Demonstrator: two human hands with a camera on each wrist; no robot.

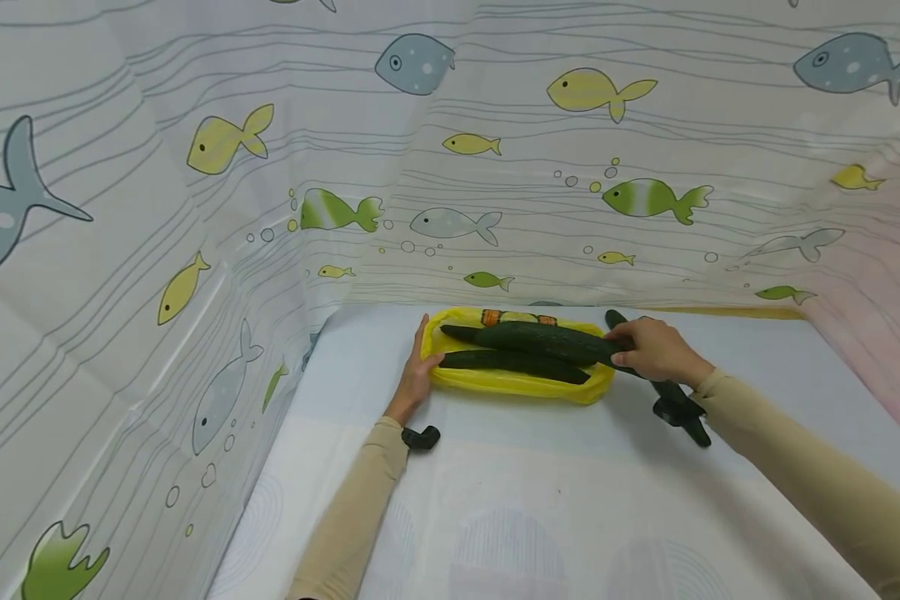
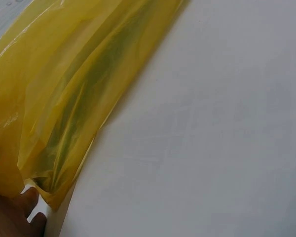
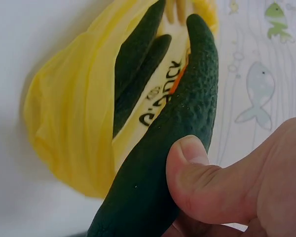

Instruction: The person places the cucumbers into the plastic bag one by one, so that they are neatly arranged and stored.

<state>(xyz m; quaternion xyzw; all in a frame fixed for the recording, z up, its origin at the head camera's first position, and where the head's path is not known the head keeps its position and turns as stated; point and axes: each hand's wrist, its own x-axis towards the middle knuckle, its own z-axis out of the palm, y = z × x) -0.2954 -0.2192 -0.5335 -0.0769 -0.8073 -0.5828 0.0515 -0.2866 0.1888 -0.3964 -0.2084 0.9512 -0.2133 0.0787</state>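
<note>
A yellow plastic bag [image 1: 510, 385] lies with its mouth spread on the white table. My left hand [image 1: 415, 379] grips its left end, thumb over the rim; the left wrist view shows only part of that hand [image 2: 12, 215]. With thumb and fingers, my right hand [image 1: 660, 348] holds a long dark green cucumber [image 1: 543, 340] by its right end, above the bag's opening. Two more cucumbers [image 3: 135, 54] lie inside the bag in the right wrist view. Another cucumber [image 1: 699, 432] rests on the table, partly hidden under my right hand and wrist.
The white table [image 1: 540, 492] stretches toward me. A fish-printed curtain [image 1: 510, 183] stands behind it and along the left side. Printed lettering shows on the bag's inner wall. Each wrist wears a small black camera [image 1: 421, 438].
</note>
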